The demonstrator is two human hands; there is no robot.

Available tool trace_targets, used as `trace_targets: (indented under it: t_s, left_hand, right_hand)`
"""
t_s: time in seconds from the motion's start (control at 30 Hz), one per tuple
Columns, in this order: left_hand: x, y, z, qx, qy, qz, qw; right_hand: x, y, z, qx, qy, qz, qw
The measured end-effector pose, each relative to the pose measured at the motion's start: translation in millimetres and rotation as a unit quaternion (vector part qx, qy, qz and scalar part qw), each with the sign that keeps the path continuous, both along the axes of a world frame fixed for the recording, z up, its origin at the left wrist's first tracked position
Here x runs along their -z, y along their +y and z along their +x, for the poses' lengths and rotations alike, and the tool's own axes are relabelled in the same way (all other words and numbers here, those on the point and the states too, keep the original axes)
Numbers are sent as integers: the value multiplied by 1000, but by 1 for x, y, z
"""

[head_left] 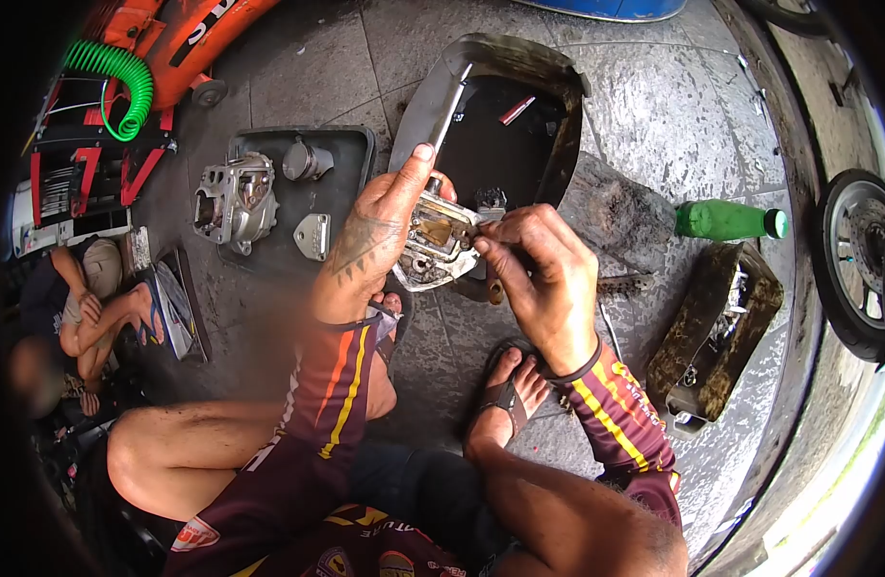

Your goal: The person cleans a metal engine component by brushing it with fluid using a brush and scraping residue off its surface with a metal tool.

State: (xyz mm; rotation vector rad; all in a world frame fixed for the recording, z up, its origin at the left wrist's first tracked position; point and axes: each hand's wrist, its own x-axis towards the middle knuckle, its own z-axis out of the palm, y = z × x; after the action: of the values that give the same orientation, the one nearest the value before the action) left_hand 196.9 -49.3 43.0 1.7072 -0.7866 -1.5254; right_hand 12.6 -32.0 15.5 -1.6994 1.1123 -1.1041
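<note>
My left hand point(383, 216) is wrapped round a metal engine part point(438, 236) with a roughly rectangular opening, brown and stained inside. It looks like a small cylinder head, held up over the floor between my feet. At the part's right edge, the fingertips of my right hand point(539, 260) are pinched together. What they grip, if anything, is hidden. Beyond my hands stands a grey tub point(418, 111) with dark liquid and a thin metal rod leaning in it. Left of it lies a black tray point(351, 144) bearing an engine cylinder point(239, 204), a piston point(306, 160) and a metal plate point(313, 236).
A dark, dirty cloth point(616, 207) lies beside a green bottle point(726, 221). Below them sits a grimy open container point(673, 361) with metal parts. A wheel point(856, 264) stands far right. At left sits another person point(96, 317), under a green coiled hose point(125, 87) and orange equipment point(197, 48).
</note>
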Motion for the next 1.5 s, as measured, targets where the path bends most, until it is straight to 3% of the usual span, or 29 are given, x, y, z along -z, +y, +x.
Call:
trace_targets:
  t_s: [0.13, 0.27, 0.33, 0.53, 0.6, 0.73, 0.87, 0.93, 1.07, 1.2, 1.27, 1.3, 1.43, 1.5]
  left_hand:
    - [-3, 0, 0, 4, -18, 10, 1000]
    - [-5, -1, 0, -7, 2, 8, 1000]
    - [-6, -1, -1, 2, -19, 18, 1000]
    - [-1, -1, 1, -33, 15, 2, 999]
    - [0, 1, 1, -29, 14, 2, 999]
    - [2, 0, -7, -75, -7, -16, 997]
    - [-1, 2, -14, -103, 18, -5, 994]
    - [2, 2, -18, -132, 30, -35, 990]
    - [9, 5, -25, -163, 69, -63, 982]
    - [21, 7, -34, -222, 89, -112, 965]
    - [19, 10, -36, -226, 109, -101, 963]
    - [17, 11, -38, -223, 118, -116, 961]
    - [23, 14, -42, -223, 142, -152, 952]
    - [21, 16, -45, -229, 116, -165, 952]
  right_hand:
    - [5, -9, -2, 48, -22, -12, 998]
    - [1, 1, -1, 7, -5, -9, 1000]
    - [8, -7, -4, 53, -24, -7, 998]
    - [3, 7, 0, 10, -12, 1, 1000]
    - [7, 6, 1, 74, -23, 7, 997]
    - [9, 20, 8, 36, -26, 18, 999]
    - [7, 18, 13, 121, -54, 63, 989]
    - [7, 27, 19, 54, -42, 24, 997]
    - [13, 16, 17, 153, -77, 36, 985]
    - [13, 26, 24, 109, -56, 15, 992]
    - [20, 16, 17, 151, -49, 3, 987]
    - [16, 15, 14, 184, -56, 64, 979]
    - [14, 25, 22, 114, -50, -9, 992]
    - [20, 12, 14, 182, -35, 24, 982]
